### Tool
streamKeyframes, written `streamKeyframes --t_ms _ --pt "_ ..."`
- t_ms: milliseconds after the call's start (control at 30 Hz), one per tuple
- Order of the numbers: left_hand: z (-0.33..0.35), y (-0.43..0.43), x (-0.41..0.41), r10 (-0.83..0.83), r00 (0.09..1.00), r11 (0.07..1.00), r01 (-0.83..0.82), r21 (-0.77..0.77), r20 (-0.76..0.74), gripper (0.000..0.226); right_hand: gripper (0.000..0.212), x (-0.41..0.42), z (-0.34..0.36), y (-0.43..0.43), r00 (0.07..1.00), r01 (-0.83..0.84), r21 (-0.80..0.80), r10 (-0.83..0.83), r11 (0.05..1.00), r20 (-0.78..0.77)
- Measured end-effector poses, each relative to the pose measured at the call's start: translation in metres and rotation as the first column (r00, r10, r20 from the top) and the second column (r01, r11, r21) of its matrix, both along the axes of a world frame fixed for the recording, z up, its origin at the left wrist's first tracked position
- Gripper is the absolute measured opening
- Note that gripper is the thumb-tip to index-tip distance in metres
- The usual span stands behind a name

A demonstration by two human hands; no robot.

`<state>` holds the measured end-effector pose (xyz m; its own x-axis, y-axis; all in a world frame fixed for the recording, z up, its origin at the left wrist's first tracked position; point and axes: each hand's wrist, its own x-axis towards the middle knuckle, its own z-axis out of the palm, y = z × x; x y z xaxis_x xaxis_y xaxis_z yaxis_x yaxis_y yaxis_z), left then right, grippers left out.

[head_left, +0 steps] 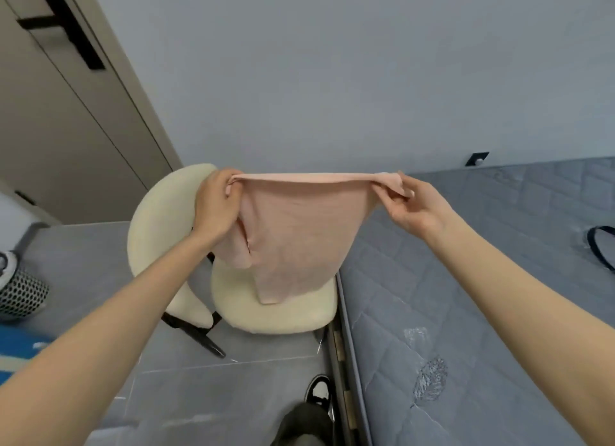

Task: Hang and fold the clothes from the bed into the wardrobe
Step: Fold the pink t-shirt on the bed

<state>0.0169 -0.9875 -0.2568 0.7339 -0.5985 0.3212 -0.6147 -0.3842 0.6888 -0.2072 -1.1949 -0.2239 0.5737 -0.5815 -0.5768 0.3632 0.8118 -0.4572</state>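
Observation:
A pale pink garment (299,236) hangs in the air in front of me, stretched flat along its top edge. My left hand (216,206) grips its left top corner with curled fingers. My right hand (407,206) pinches the right top corner. The cloth's lower end dangles just above the seat of a cream chair (276,312). The bed's grey quilted mattress (466,296) lies to the right, beside the chair. The wardrobe's beige door (66,119) with a black handle stands at the upper left.
A black loop, perhaps a hanger (599,246), lies on the mattress at the far right. A perforated bin (20,292) stands on the grey tiled floor at the left, with something blue (20,346) below it. My shoe (319,392) shows near the bed frame.

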Motion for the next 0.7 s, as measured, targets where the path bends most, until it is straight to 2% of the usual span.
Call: streamKeyframes --t_ms 100,167,233,367,433,567,700 --pt "0.049 0.019 0.003 0.087 0.993 0.995 -0.083 -0.05 0.079 0.022 0.016 -0.009 0.032 0.012 0.99 0.064 -0.039 -0.059 0.997 0.129" --pt "0.075 0.03 0.004 0.118 0.983 0.991 -0.108 -0.082 0.143 0.023 0.015 -0.014 0.052 0.025 0.997 0.01 -0.157 0.003 0.988 0.081" --pt "0.093 0.037 0.002 0.153 0.97 0.986 -0.136 -0.098 0.191 0.021 0.017 -0.018 0.066 0.036 0.998 -0.016 -0.195 0.028 0.981 0.059" --pt "0.11 0.044 0.0 0.167 0.967 0.984 -0.175 0.024 0.191 0.02 0.041 -0.022 0.082 0.045 0.997 0.003 -0.188 0.012 0.982 0.076" --pt "0.108 0.046 0.005 0.139 0.971 0.981 -0.162 0.109 0.197 0.019 0.046 -0.019 0.081 0.046 0.998 0.012 -0.184 0.0 0.983 0.063" --pt "0.091 0.033 0.021 0.122 0.972 0.962 -0.165 0.216 0.201 0.021 0.036 -0.004 0.072 0.04 0.998 0.024 -0.213 -0.01 0.977 0.063" --pt "0.069 -0.003 0.055 0.087 0.981 0.944 -0.137 0.301 0.174 0.025 0.02 0.026 0.061 0.011 0.994 0.062 -0.122 -0.05 0.991 0.102"
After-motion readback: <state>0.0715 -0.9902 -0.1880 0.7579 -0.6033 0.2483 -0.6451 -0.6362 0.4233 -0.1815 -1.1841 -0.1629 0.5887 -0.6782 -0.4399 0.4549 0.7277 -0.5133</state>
